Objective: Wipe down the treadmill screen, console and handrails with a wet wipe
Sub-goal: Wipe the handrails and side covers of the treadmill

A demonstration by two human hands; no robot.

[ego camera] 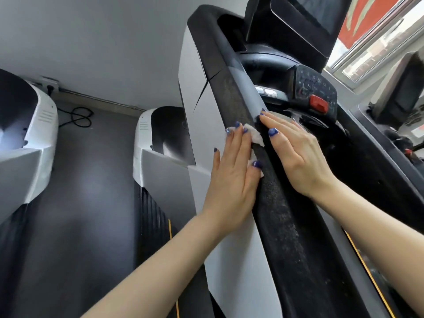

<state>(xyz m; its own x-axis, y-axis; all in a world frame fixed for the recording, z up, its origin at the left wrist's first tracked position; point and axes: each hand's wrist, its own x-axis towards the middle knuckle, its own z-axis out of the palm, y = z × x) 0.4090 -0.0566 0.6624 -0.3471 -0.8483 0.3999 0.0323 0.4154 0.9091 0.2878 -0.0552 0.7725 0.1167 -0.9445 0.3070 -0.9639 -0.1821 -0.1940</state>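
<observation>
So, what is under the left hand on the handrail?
A white wet wipe lies under the left hand, pressed flat on the black handrail. Its edges show beside the fingers; the rest is covered.

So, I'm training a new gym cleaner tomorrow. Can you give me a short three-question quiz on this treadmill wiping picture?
1. True or false: both hands lie flat with straight fingers against the black handrail.
2. Where is the white wet wipe? A) on the screen B) under the left hand, on the handrail C) on the floor
3. What colour is the stop clip on the console?

Key: 1 true; the right hand presses the inner side, the left hand the outer. 2 B. 3 red.
</observation>
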